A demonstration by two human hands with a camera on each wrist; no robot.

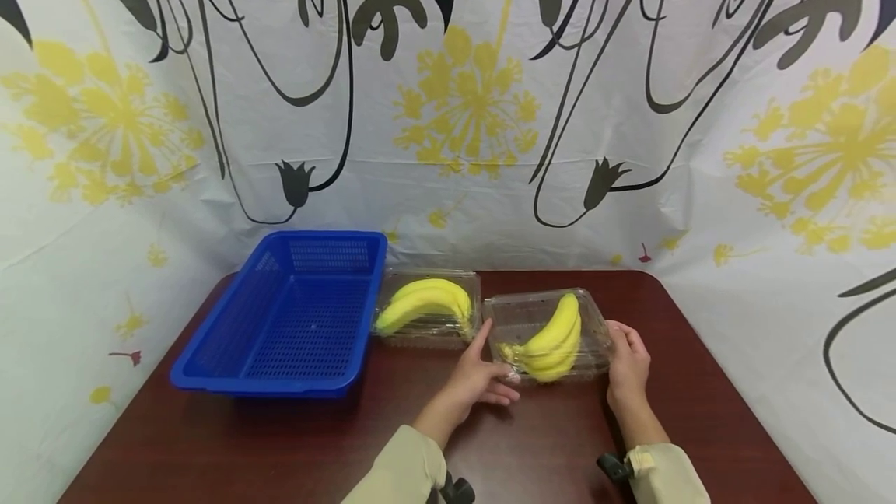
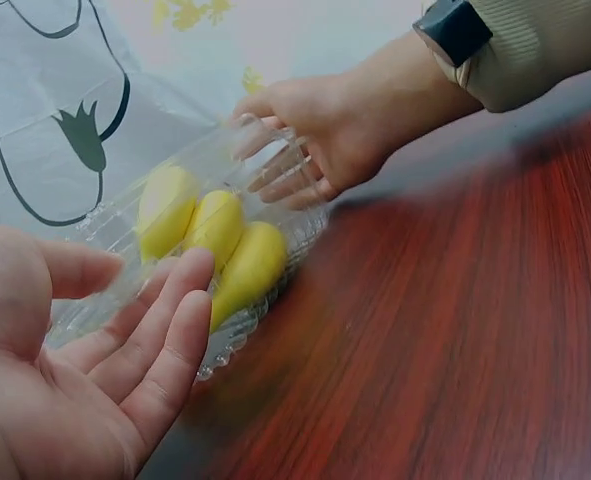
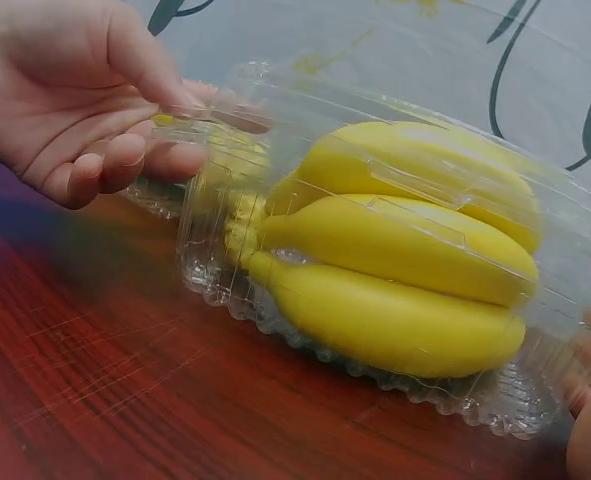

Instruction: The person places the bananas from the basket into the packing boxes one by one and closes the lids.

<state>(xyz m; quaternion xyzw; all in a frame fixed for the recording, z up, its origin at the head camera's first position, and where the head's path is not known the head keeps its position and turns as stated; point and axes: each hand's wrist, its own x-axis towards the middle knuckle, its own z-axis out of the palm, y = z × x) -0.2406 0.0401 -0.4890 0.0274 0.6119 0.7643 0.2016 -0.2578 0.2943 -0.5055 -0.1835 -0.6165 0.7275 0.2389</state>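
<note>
A clear plastic fruit box [image 1: 507, 321] with a bunch of bananas [image 1: 556, 341] inside stands on the right half of the table, and the bananas show through its wall. My right hand [image 1: 628, 368] grips the box's right end. In the left wrist view, that right hand's fingers [image 2: 300, 190] show at the far end, partly through the plastic. At the near left corner, my left hand [image 1: 476, 379] has its thumb and fingers spread on either side of the box, fingertips right at the wall.
A second clear box [image 1: 392, 280] of bananas [image 1: 428, 302] stands just left of the first. Farther left is a blue slotted plastic basket [image 1: 280, 389] on the dark red table [image 1: 280, 449]. A floral-patterned sheet [image 1: 448, 201] hangs behind the table.
</note>
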